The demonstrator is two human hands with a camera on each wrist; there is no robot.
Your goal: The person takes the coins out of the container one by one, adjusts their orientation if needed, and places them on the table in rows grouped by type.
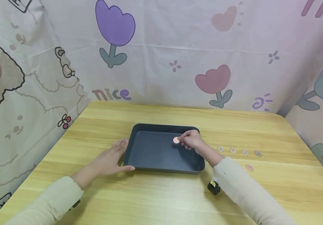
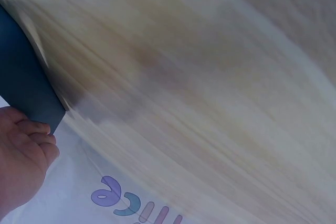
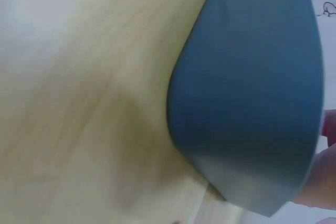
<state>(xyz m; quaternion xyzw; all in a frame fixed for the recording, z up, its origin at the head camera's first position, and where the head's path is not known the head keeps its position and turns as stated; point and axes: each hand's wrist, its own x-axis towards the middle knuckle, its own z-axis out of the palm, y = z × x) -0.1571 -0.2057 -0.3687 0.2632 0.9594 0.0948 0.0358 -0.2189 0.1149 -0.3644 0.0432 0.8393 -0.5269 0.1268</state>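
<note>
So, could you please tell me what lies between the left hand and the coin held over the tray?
In the head view, only the tray's left wall and bare dark floor lie between the left hand and the coin.

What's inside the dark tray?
Inside the dark tray I see only a pinkish coin, pinched by the right hand over the tray floor. Whether it touches the floor is unclear. That hand hides a bit of the floor.

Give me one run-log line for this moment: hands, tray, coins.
right hand: pinches pink coin over tray | left hand: open, against tray's left side | coins on table: row right of tray
</note>
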